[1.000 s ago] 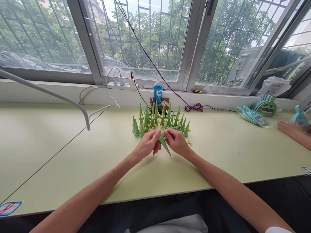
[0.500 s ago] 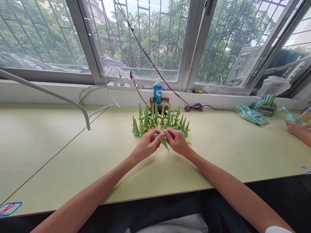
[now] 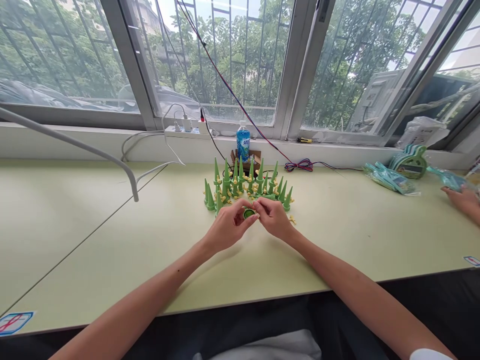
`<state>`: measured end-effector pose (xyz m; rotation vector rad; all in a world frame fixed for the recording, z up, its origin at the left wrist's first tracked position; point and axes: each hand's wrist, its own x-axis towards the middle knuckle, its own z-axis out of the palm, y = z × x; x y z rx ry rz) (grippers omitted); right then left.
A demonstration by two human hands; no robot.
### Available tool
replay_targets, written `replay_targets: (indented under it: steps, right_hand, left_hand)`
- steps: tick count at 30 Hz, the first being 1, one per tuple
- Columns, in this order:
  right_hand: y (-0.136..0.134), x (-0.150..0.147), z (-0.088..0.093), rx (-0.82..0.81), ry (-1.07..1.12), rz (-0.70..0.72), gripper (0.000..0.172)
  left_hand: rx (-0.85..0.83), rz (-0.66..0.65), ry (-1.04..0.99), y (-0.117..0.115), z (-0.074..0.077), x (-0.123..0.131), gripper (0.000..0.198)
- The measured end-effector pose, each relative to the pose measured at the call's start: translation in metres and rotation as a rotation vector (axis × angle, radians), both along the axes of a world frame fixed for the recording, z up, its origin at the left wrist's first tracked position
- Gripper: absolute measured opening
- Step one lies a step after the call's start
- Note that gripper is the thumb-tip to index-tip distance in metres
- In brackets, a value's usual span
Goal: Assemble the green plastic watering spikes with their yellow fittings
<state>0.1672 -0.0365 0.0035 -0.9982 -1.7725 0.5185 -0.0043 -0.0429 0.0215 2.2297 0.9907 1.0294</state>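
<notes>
Between my two hands is a green plastic cone (image 3: 249,214), its hollow round base turned toward me. My left hand (image 3: 227,226) is closed around the cone, with the thumb along the near side of its rim. My right hand (image 3: 275,218) is pinched beside the rim, close to the left fingertips; what sits in the pinch is too small and hidden to name. Just beyond my hands stand several upright green cones (image 3: 260,175) with small yellow pieces on and among them. A loose yellow piece (image 3: 292,220) lies right of my right hand.
A blue-labelled bottle (image 3: 243,142) and a brown box (image 3: 255,156) are behind the cones. Coiled wires (image 3: 299,165) lie by the sill. At right are bagged turquoise items (image 3: 390,179), green-handled items (image 3: 408,162) and another person's hand (image 3: 463,200). A grey cable (image 3: 127,172) hangs at left.
The cone has turned: its tip pointed down toward me before, and its hollow base faces me now. My left fingers have opened wider around it. The other person's hand at right shifted slightly.
</notes>
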Motion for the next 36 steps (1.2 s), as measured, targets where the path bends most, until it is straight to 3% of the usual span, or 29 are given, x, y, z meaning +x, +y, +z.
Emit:
replay_targets:
  steps: [18, 26, 36]
  right_hand:
    - [0.0019, 0.0002, -0.0001, -0.02, 0.008, -0.004, 0.039]
    - [0.0054, 0.0005, -0.0033, -0.088, 0.1, -0.023, 0.039]
    - [0.0025, -0.0005, -0.001, -0.119, 0.132, 0.063, 0.038]
  left_hand:
    - [0.126, 0.013, 0.128, -0.0005, -0.003, 0.0006, 0.026]
    - [-0.264, -0.057, -0.171, 0.002, -0.0012, 0.0037, 0.037]
    - [-0.624, -0.023, -0.411, 0.0075, 0.0019, 0.0016, 0.044]
